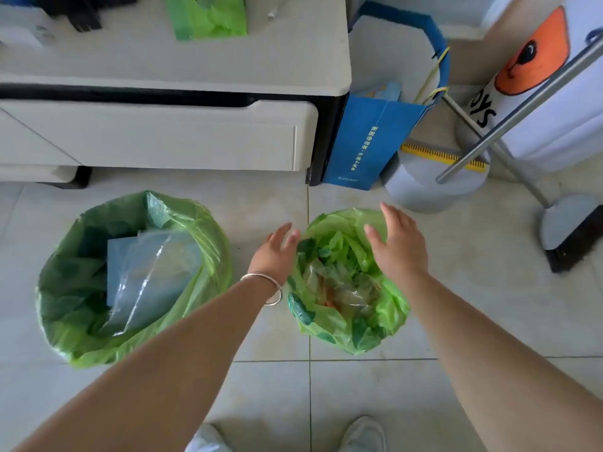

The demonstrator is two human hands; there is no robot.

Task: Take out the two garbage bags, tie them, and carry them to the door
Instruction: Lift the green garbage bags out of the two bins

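Observation:
Two green garbage bags line bins on the tiled floor. The larger bag (65,288) on the left holds clear plastic and a blue-grey sheet. The smaller bag (339,324) on the right is full of crumpled wrappers. My left hand (274,252), with a silver bracelet on the wrist, hovers open at the small bag's left rim. Over its right rim my right hand (398,243) spreads open. Neither hand grips anything.
A white cabinet (156,138) stands behind the bins, with a green pack (205,17) on top. A blue paper bag (368,145) leans at its right end. A dustpan and broom (567,230) with metal handles stand at right. My shoes show at the bottom edge.

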